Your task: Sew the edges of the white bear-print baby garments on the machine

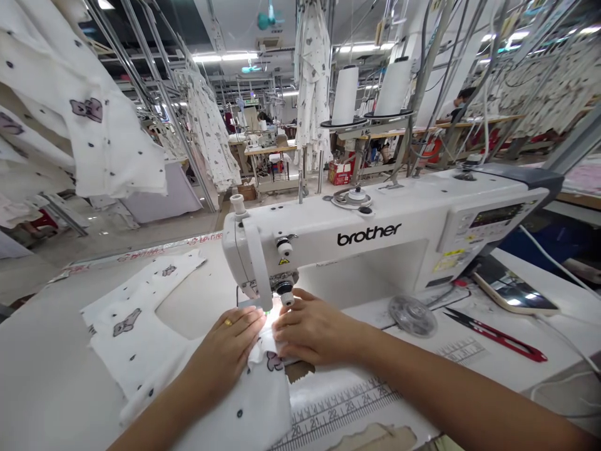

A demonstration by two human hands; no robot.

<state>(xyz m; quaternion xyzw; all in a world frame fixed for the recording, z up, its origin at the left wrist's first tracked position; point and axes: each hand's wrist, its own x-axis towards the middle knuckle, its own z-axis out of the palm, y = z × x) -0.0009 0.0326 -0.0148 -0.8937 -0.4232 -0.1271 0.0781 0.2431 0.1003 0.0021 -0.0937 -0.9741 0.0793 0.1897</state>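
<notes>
White fabric (136, 338) printed with small grey-pink animals and dots lies on the sewing machine bed, its edge running under the lit needle area. My left hand (239, 341), wearing a gold ring, presses on the cloth just left of the presser foot, fingers together and bent over it. On the other side, my right hand (312, 329) pinches the bunched cloth close to the needle. Both sets of fingertips nearly meet below the head of the white sewing machine (323, 232). The needle and the seam are hidden by the hands and glare.
Right of the needle lie a clear bobbin-like disc (413, 315), red-handled thread snips (500, 335) and a phone (514, 288). A printed ruler (338, 410) runs along the front. Thread cones (345, 97) stand behind the machine; printed garments (94, 113) hang at left.
</notes>
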